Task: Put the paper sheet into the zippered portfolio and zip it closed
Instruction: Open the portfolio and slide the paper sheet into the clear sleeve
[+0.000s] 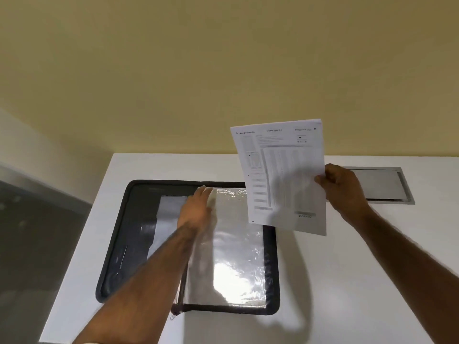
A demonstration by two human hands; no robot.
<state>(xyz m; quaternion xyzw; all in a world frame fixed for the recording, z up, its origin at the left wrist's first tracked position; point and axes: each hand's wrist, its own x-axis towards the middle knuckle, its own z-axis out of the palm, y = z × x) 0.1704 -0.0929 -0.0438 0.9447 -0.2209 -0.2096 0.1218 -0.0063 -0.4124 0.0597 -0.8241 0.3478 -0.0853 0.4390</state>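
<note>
Head view: right hand (344,192) holds paper sheet (283,175), somewhat blurred.

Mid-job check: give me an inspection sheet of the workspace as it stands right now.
Surface: white table, bare apart from the items below.
Job's things: zippered portfolio lies open flat on the table, shiny clear sleeves showing; paper sheet held upright in the air above its right side, not yet inside.
Clutter: nothing seen.
Grippers: left hand reaches over the clear sleeves at the portfolio's middle, blurred, contact unclear; right hand pinches the sheet's right edge.
Cables: nothing seen; a closed grey hatch is set in the table, far right.
Surroundings: yellow wall behind; dark floor left.
</note>
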